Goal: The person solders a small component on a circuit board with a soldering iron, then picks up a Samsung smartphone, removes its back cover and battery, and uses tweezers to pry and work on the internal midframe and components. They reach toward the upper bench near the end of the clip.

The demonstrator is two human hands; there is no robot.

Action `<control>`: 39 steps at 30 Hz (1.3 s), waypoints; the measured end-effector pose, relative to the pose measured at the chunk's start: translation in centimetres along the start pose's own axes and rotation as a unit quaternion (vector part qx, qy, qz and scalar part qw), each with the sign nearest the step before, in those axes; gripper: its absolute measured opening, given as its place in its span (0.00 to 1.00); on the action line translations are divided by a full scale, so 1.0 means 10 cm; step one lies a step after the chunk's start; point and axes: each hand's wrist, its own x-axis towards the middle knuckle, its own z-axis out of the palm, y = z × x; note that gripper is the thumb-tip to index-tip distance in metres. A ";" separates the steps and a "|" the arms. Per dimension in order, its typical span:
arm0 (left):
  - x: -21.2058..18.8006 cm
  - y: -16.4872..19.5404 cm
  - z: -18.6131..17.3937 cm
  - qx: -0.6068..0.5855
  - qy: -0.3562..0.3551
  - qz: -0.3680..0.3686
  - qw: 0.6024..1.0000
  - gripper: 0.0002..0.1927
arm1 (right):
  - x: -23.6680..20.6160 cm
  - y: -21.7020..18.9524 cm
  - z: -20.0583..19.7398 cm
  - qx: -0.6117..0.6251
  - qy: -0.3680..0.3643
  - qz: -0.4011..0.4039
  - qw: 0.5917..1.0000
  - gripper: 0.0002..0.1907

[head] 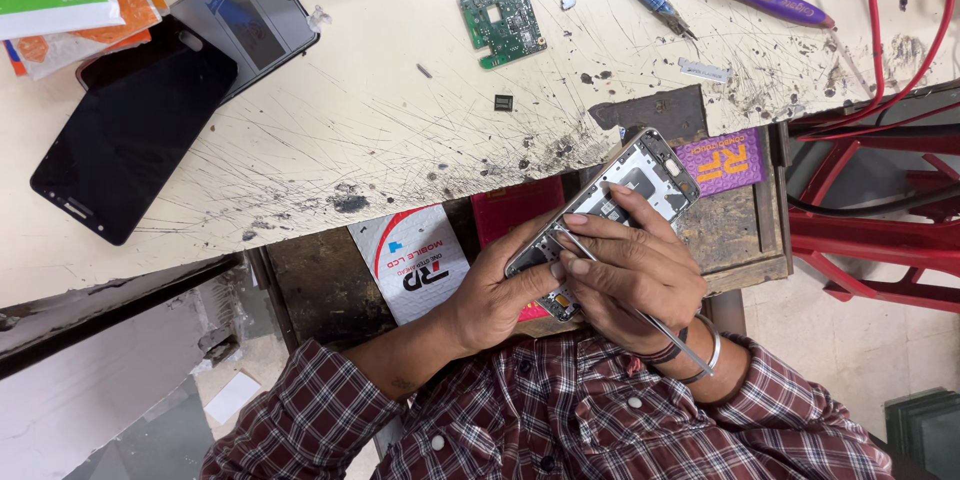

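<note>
I am gripping an opened phone frame (610, 205) in my left hand (500, 290); my right hand (635, 270) is pinching tweezers (640, 315). Beyond it lies a scratched, stained cream workbench (330, 130) bearing a green circuit board (498, 10).

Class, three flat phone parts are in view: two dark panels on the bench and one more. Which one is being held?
The silver-grey metal phone frame, gripped by both hands below the bench edge; the black panels lie untouched on the bench.

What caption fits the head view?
Left hand holds phone frame; right hand works it with tweezers.
</note>
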 end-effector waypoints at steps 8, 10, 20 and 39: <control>0.01 0.02 0.01 0.002 0.005 -0.016 1.000 0.29 | -0.02 0.00 0.01 0.002 0.001 0.009 1.000 0.11; 0.02 0.03 0.02 0.006 0.005 -0.013 1.000 0.29 | -0.01 0.00 -0.01 -0.001 0.002 0.011 1.000 0.11; 0.02 0.03 0.04 0.009 0.008 -0.021 1.000 0.29 | -0.02 0.01 -0.01 -0.005 0.020 0.023 1.000 0.10; -0.02 -0.09 -0.02 0.003 -0.005 -0.017 1.000 0.30 | -0.03 0.03 -0.08 0.012 -0.037 -0.005 0.999 0.13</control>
